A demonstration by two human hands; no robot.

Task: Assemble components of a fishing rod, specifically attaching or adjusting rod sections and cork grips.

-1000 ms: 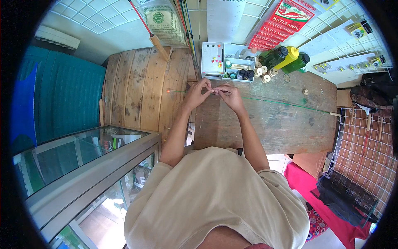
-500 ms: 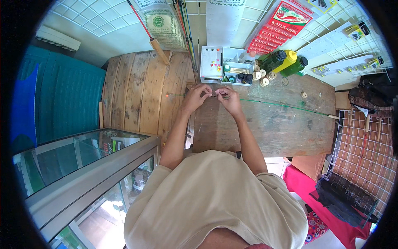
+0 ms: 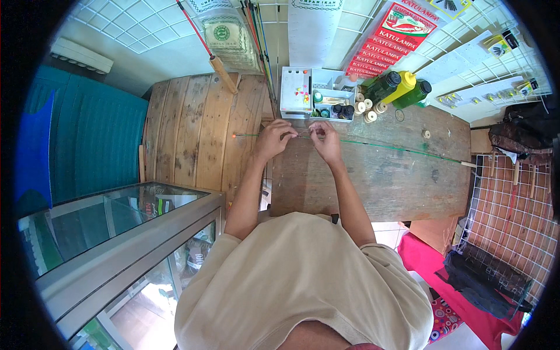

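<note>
Clock positions here are read from the narrow gap between the two hands. The left hand (image 3: 276, 139) has its thumb and fingertips drawn together in a pinch; the right hand (image 3: 325, 140) faces it just beyond the gap, thumb and forefinger curled toward each other. Whatever lies between the fingertips is too fine to make out, so I cannot tell what either hand has hold of.

A slim green rod (image 3: 402, 149) runs past the hands, its orange tip (image 3: 235, 135) at 9 o'clock and its pale handle (image 3: 468, 164) just past 3 o'clock; the hands hide its middle stretch. On its right-hand side it lies across the weathered bench (image 3: 361, 186), while the tip is over a plank bench (image 3: 192, 134).

A white compartment tray (image 3: 296, 108) with small jars stands between 12 and 1 o'clock. Toward 2 o'clock are clustered wooden spools (image 3: 370, 116), with a yellow bottle (image 3: 403, 86) and a green bottle (image 3: 413, 95) behind them. One loose spool (image 3: 426, 134) sits at 3 o'clock. At 10 o'clock a wooden handle (image 3: 223, 74) leans upright, and a glass cabinet (image 3: 140, 224) fills 8 o'clock.
</note>
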